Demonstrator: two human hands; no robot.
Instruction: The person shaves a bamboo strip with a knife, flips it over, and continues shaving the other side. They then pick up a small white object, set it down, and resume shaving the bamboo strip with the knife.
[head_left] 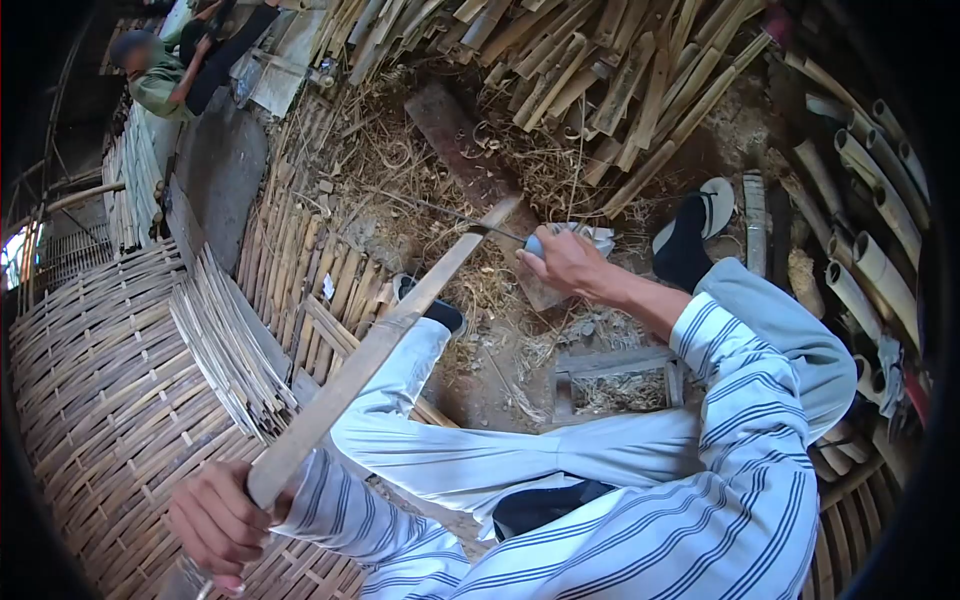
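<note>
My left hand [225, 520] is closed around the near end of a long split bamboo slat [365, 350], which slants up and away from me across my lap. My right hand [567, 262] grips the blue handle of a knife [505, 234]. Its long, thin, dark blade crosses the slat near the far end, apparently touching it. Beneath that end lies a worn wooden plank [450, 125] on the ground, with curled bamboo shavings [400, 150] scattered around it.
Split bamboo pieces [610, 60] are heaped ahead, and hollow bamboo lengths [875, 190] lie at right. A woven bamboo panel [110, 370] fills the left, with thin strips [225, 340] on it. A small wooden frame [615, 365] sits between my legs. Another person [165, 75] sits at far left.
</note>
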